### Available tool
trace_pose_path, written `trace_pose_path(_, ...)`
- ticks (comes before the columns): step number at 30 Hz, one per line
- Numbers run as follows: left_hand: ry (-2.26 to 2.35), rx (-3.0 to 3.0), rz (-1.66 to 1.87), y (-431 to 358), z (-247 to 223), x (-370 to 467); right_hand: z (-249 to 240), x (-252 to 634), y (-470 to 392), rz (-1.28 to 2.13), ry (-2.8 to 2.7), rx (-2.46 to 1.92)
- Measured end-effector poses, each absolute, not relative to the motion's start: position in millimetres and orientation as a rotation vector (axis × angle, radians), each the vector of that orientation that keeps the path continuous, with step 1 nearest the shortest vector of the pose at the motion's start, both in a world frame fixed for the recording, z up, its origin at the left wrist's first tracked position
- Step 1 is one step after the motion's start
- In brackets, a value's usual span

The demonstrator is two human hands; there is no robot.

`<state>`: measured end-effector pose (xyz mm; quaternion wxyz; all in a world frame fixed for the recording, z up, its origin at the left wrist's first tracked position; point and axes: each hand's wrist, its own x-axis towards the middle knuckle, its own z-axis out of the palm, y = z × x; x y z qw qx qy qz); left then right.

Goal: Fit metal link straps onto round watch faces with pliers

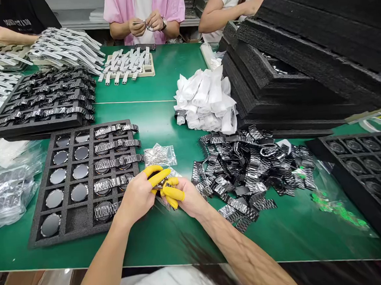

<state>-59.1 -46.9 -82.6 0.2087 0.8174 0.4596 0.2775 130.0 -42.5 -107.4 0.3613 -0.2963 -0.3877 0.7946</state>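
My left hand (142, 190) and my right hand (184, 194) meet over the table, their fingers closed in yellow finger cots. Between the fingertips they hold a small dark watch (162, 183), mostly hidden by the fingers. Just beyond the hands lies a clear bag of thin metal pins (160, 155), with more loose pins below the fingers. Left of my hands, a black foam tray (66, 145) holds round watch heads (79, 192) and several watches with black metal bands (117, 163). One front compartment is vacant. To the right is a heap of black link bands (243, 165).
White-wrapped bundles (205, 98) and tall stacked black foam trays (281, 94) stand behind the band heap. A foam tray (359, 158) and green bits (338, 208) lie right. Filled watch trays (42, 100) and plastic bags (11, 192) are left. Co-workers sit opposite.
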Motion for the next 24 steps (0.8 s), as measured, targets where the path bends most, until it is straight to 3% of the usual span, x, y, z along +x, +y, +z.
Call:
trace_pose_path(18, 1.289, 2.286, 0.859, -47.6, -85.6, -54.0, -102.0, 125.3, -44.2, 2.016, -0.806, -0.792)
trace_pose_path(24, 1.078, 2.115, 0.901, -51.0, -80.1, -51.7, -104.7, 121.2, -47.9, 1.939, -0.751, -0.825)
